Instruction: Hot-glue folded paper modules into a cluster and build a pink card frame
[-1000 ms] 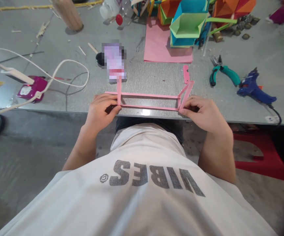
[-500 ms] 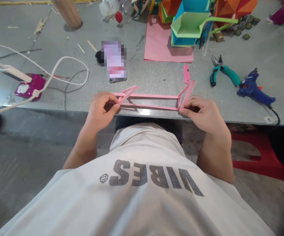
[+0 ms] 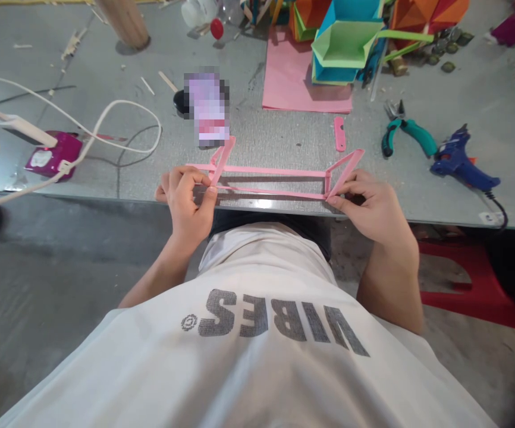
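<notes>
A frame of thin pink strips (image 3: 275, 172) lies along the front edge of the table, two long strips with an upright triangular piece near each end. My left hand (image 3: 188, 193) pinches its left lower corner between thumb and forefinger. At the right lower corner, my right hand (image 3: 364, 202) pinches the base of the other triangle. Both triangles lean up and away from me. A short pink utility knife or similar flat pink piece with a dark hole (image 3: 339, 134) lies just beyond the right triangle.
Beyond the frame lie a phone (image 3: 208, 107) and pink paper sheets (image 3: 288, 77) under folded coloured paper shapes (image 3: 347, 41). To the right are teal-handled pliers (image 3: 411, 131) and a blue glue gun (image 3: 462, 160). A purple adapter (image 3: 55, 157) with white cable sits left.
My left hand has shifted its hold, and the left triangle has swung left and more upright. The right triangle tilts slightly further right. My right hand stays nearly in place.
</notes>
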Demonstrator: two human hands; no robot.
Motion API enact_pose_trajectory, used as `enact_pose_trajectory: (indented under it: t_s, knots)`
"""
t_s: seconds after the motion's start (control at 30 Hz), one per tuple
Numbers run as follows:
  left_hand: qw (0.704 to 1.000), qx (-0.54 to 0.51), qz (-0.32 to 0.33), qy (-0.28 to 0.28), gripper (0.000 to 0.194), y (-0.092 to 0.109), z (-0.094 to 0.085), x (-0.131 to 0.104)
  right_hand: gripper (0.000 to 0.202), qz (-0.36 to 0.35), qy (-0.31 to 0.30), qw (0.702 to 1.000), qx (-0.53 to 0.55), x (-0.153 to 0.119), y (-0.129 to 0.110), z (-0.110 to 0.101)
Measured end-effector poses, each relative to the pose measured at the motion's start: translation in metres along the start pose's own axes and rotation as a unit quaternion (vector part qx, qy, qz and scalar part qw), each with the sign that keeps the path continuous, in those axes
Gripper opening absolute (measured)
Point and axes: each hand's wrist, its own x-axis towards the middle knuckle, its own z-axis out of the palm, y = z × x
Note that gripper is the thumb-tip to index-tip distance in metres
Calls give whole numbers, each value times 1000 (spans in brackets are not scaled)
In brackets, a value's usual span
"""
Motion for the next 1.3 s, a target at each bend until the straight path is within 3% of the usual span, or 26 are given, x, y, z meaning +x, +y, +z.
enact_pose_trajectory:
  t_s: [0.13,0.23,0.37,0.6,0.83,1.13,1.3]
  knots:
    - [1000,-3,-10,24,32,-3,7,-10,25,-2,-16,1000,-8,-1,1,0]
    - [999,7,-2,41,42,-6,13,-16,21,-45,-27,998,-36,2,4,-5]
    - [998,-2,7,58,36,-7,17,-19,15,-116,-70,988,-72,11,10,-20]
    - [999,-15,-12,51,28,-9,17,-18,12,-162,-115,979,-43,26,25,-33]
    - [999,-20,-19,36,26,-6,14,-16,18,-177,-75,981,-16,27,38,-38]
    - [999,3,-23,35,34,-7,15,-16,30,-190,-195,961,-54,33,41,-48]
    - [999,-9,-18,48,43,-9,18,-19,32,-196,-224,949,-106,31,44,-51]
